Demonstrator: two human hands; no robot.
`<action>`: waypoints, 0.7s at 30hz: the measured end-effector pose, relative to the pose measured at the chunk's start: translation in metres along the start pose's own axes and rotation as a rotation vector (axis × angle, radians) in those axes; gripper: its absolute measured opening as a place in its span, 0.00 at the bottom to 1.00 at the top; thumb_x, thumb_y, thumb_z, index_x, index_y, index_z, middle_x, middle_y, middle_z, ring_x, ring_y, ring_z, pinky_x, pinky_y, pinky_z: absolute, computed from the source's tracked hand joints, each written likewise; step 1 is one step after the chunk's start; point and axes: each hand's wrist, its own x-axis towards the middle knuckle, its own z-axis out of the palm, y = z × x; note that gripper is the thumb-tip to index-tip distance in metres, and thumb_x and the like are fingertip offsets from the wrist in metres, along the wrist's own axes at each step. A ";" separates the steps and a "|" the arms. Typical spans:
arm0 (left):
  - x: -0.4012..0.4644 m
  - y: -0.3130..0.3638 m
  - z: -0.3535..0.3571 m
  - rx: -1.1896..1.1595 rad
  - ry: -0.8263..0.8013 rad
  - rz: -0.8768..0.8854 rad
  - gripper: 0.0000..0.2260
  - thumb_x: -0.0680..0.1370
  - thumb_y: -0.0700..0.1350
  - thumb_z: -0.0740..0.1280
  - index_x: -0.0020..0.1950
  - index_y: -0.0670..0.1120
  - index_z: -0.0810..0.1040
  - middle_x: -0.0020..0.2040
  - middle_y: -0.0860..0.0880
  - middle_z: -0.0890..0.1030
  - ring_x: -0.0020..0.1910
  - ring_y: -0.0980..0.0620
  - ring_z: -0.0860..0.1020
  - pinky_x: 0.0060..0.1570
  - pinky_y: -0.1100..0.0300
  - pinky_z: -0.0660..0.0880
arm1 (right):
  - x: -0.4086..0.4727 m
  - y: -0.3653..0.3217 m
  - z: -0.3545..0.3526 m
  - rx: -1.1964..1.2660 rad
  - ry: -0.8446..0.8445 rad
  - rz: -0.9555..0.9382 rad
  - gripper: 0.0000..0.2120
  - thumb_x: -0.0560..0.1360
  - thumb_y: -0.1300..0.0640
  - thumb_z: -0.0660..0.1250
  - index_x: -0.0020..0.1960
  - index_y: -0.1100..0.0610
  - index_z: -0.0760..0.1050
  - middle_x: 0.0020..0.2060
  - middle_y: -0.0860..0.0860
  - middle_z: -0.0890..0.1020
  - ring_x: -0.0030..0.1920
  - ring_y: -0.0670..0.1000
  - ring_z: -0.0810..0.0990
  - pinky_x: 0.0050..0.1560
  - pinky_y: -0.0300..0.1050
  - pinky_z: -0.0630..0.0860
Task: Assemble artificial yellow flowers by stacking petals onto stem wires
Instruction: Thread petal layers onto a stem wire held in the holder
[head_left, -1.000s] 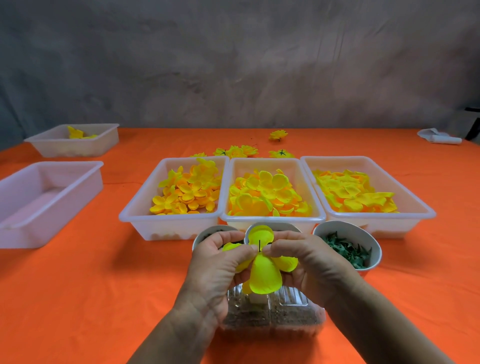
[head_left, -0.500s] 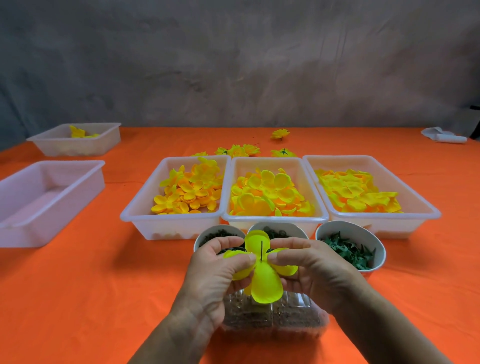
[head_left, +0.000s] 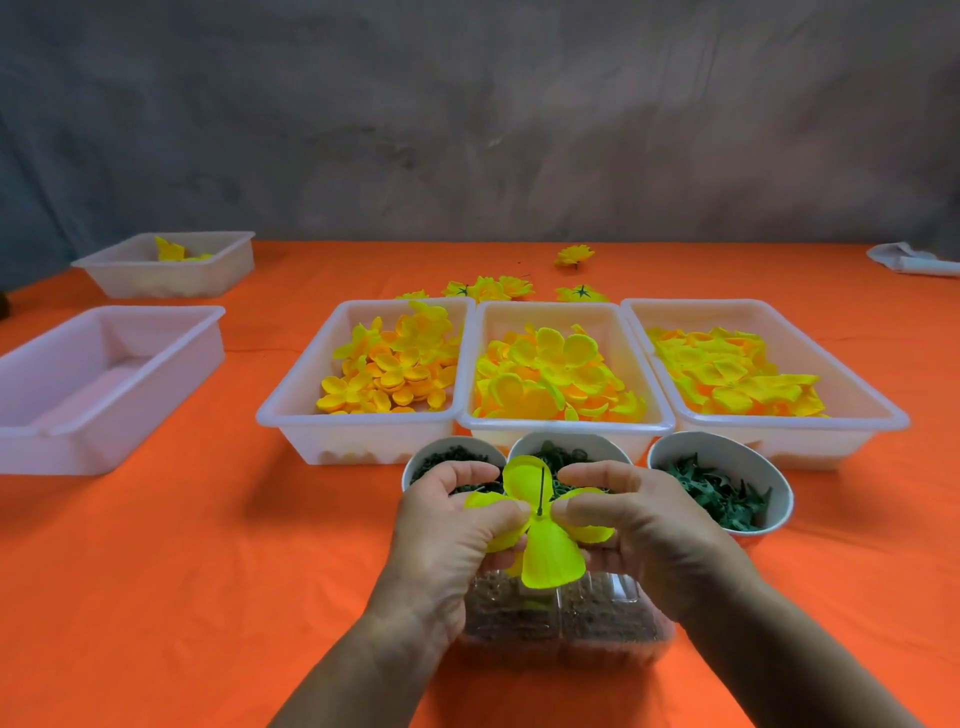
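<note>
Petal (head_left: 550, 558), speared on wire (head_left: 541, 491) above clear box (head_left: 563, 623): left hand (head_left: 452, 525) and right hand (head_left: 639, 525) pinch it, steadying the stack.

Table (head_left: 171, 571) is wearing matt orange cloth, smooth. Trays (head_left: 358, 436) are showing translucent white plastic, faintly glossy. Petals (head_left: 550, 564) are looking like thin matt fabric, bright yellow. Stem wire (head_left: 541, 491) is appearing as dark, thin plastic or wire. Clear glossy plastic box (head_left: 597, 623) is sitting below.
</note>
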 end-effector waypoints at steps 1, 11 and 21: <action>0.000 -0.001 0.000 0.022 0.001 0.017 0.13 0.69 0.28 0.70 0.48 0.43 0.75 0.33 0.45 0.80 0.24 0.52 0.77 0.24 0.62 0.75 | -0.001 0.001 0.001 -0.025 0.011 -0.013 0.15 0.68 0.70 0.70 0.53 0.60 0.76 0.30 0.53 0.83 0.29 0.50 0.82 0.27 0.39 0.75; 0.001 -0.002 -0.001 0.104 0.014 0.052 0.14 0.69 0.29 0.71 0.47 0.45 0.75 0.39 0.44 0.80 0.29 0.50 0.78 0.25 0.62 0.75 | -0.001 0.003 0.002 -0.080 0.040 -0.021 0.14 0.68 0.68 0.71 0.52 0.59 0.77 0.29 0.51 0.83 0.27 0.48 0.80 0.26 0.38 0.74; 0.011 0.006 -0.003 -0.052 -0.062 -0.145 0.05 0.74 0.34 0.67 0.45 0.42 0.74 0.31 0.44 0.78 0.22 0.52 0.76 0.20 0.63 0.73 | -0.004 -0.010 0.004 0.285 -0.112 0.205 0.07 0.73 0.69 0.64 0.50 0.64 0.75 0.29 0.56 0.80 0.23 0.49 0.79 0.21 0.36 0.74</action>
